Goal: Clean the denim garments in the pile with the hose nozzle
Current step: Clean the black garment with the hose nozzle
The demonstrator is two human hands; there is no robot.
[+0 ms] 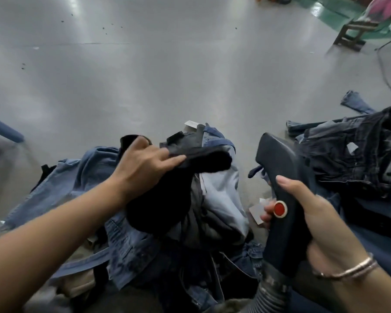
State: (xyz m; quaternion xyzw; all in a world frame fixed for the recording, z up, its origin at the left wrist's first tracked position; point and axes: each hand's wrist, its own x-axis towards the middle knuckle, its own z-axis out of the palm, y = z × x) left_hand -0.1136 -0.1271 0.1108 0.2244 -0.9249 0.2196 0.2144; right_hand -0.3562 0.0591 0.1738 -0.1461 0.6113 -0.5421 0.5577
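A pile of denim garments (131,242) in blue and grey lies on the floor in front of me. My left hand (142,163) grips a black garment (167,190) and holds it up over the pile. My right hand (312,213) grips the dark hose nozzle (282,163), thumb along its top; its flat head points forward and up, apart from the black garment. A red button (280,208) sits on the handle by my fingertips. The ribbed grey hose (271,294) runs down from the nozzle to the bottom edge.
A second heap of dark jeans (357,159) lies at the right, with a loose denim piece (354,102) beyond it. Bare grey floor (167,75) stretches ahead. A wooden stool (352,32) and a cable (386,73) are at the far right. Paper tags (256,211) lie between the piles.
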